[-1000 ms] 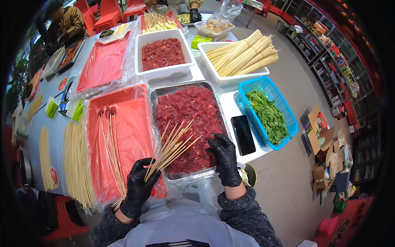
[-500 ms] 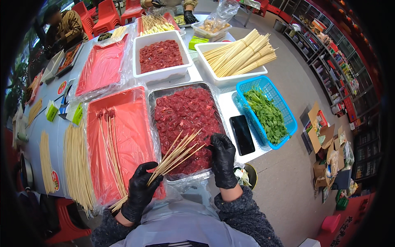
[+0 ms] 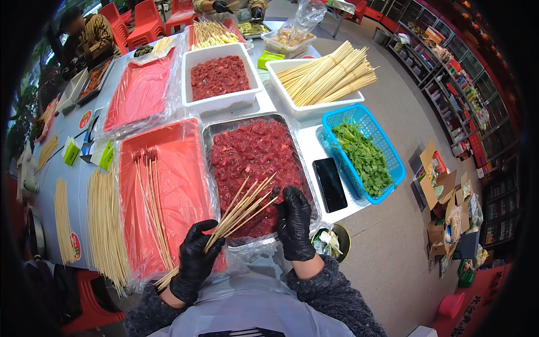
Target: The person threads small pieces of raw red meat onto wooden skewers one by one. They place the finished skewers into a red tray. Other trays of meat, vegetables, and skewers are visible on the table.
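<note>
Black-gloved L hand [image 3: 195, 255], low ctr: fingers closed round a bundle of skewers [image 3: 238, 216], tips fanned, angled up and R above the meat [image 3: 252, 151]. Black-gloved R hand [image 3: 295, 222], at near R corner of steel tray [image 3: 208, 135]: fingers bent, thumb toward index, over or beside meat; pinch on a piece: cannot tell. Meat: red cut pcs, filling steel tray, directly ahead of both hands. L of steel tray: red tray [image 3: 185, 185], plastic-lined, w/ a few threaded sticks [image 3: 161, 230], meat at far ends only. Further L, on table [image 3: 77, 196]: long row of bare sticks [image 3: 105, 224], plus a shorter row [image 3: 63, 219]. R of steel tray: phone [image 3: 330, 184], screen dark, btwn steel tray and blue basket [image 3: 385, 145]; in basket, leafy greens [image 3: 362, 160]. Beyond steel tray: white tub [image 3: 224, 98] w/ more meat; to its R, white bin [image 3: 314, 112] w/ stick bundles [image 3: 331, 76], ends overhanging rim. Beyond red tray: second red tray [image 3: 141, 90], also plastic-lined. Far edge of table: co-worker's gloved hands [image 3: 222, 6]. Lower R, off table: round bin [image 3: 346, 241].
</note>
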Tool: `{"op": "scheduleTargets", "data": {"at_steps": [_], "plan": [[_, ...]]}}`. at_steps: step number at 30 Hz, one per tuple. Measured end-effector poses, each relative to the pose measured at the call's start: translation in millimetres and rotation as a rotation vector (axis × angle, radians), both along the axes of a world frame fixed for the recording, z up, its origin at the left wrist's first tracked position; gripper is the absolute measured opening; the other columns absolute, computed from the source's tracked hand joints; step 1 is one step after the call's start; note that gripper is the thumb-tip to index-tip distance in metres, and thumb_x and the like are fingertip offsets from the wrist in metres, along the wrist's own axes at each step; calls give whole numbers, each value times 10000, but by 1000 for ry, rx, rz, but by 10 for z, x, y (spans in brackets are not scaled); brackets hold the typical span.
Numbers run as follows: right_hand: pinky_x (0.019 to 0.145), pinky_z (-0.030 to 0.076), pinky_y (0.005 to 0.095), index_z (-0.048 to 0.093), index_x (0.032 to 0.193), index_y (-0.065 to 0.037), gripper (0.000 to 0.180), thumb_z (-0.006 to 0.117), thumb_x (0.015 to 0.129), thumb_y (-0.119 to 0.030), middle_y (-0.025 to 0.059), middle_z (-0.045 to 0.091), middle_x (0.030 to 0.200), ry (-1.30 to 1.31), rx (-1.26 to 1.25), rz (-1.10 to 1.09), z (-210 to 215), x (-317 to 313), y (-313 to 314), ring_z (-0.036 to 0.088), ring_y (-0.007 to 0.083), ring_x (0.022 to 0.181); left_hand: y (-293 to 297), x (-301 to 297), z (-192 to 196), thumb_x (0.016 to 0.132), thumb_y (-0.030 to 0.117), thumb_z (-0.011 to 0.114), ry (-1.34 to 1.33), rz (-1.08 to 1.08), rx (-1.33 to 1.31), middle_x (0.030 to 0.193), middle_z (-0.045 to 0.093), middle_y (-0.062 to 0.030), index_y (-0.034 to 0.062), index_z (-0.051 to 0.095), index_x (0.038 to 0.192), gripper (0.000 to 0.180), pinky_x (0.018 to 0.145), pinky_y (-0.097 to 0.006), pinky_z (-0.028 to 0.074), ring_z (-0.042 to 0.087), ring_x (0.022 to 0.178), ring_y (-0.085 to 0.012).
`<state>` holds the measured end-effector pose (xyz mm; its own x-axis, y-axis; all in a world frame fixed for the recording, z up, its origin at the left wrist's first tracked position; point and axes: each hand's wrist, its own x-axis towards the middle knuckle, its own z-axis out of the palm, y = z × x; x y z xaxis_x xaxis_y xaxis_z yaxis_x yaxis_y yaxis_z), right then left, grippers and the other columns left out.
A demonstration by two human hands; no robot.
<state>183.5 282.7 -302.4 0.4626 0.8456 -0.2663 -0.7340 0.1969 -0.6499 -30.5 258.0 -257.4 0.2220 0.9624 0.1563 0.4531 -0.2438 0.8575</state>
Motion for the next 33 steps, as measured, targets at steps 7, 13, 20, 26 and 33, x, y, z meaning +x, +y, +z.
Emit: {"op": "scheduleTargets", "data": {"at_steps": [7, 13, 20, 26, 33], "plan": [[714, 523, 262, 607, 929, -71, 112, 616, 823, -37, 19, 623, 886, 37, 9, -44, -48, -109, -15, 599, 114, 794, -1, 62, -71, 720, 27, 704, -12, 31, 32, 1024, 604, -140, 0, 648, 825, 122, 677, -301, 485, 627, 801, -240], [715, 519, 258, 589, 953, -73, 143, 607, 820, -23, 19, 610, 881, 140, 42, -18, -1, -100, 17, 591, 115, 798, 13, 76, -26, 714, 20, 704, -1, 5, 89, 1027, 603, -143, -3, 648, 826, 127, 684, -304, 487, 626, 830, -243], [693, 502, 248, 568, 971, -80, 163, 601, 821, -25, 14, 597, 875, 103, -15, -16, -26, -120, 29, 580, 112, 782, 23, 114, -28, 715, -5, 690, -25, -5, 82, 1049, 591, -143, -3, 649, 846, 137, 694, -303, 489, 625, 849, -241], [692, 505, 256, 576, 956, -71, 140, 597, 824, -31, 19, 600, 854, -40, -45, 23, -58, -123, -11, 581, 116, 778, 53, 137, -42, 718, -11, 684, -12, -5, 128, 1040, 589, -146, -10, 643, 870, 157, 703, -305, 490, 622, 859, -251], [629, 511, 272, 579, 968, -48, 145, 599, 824, -46, 37, 593, 834, -36, -65, 39, -62, -159, -67, 589, 135, 739, 75, 173, -96, 724, -15, 679, -32, -11, 142, 999, 599, -141, -18, 645, 839, 120, 713, -298, 481, 611, 849, -239]]}}
